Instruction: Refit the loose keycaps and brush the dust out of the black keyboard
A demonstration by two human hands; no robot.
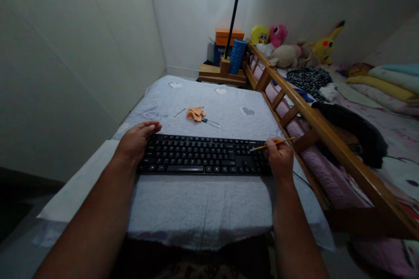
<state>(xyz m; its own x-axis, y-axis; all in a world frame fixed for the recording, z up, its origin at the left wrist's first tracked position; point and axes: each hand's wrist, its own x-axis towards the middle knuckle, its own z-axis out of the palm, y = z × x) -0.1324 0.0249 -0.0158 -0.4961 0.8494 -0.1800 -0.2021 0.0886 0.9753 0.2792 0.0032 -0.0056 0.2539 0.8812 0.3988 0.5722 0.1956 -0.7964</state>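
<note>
A black computer keyboard [196,155] lies flat across the cloth-covered table in front of me. My left hand [137,139] is closed round its left end, fingers bent over the far corner. In my right hand [279,154] I pinch a thin paintbrush [284,140] with an orange handle. Its pale tip points left, over the keys near the right end; whether it touches them I cannot tell. Behind the keyboard lie a crumpled orange cloth [195,113], a small wire tool with a dark handle [211,122] and a thin stick [180,112].
A wooden bed rail [296,100] runs along the table's right side, with bedding and plush toys [278,35] beyond. At the far end a black pole [235,8] rises from a wooden base [211,71], near a blue roller [237,56]. A pale wall panel [81,52] borders the left.
</note>
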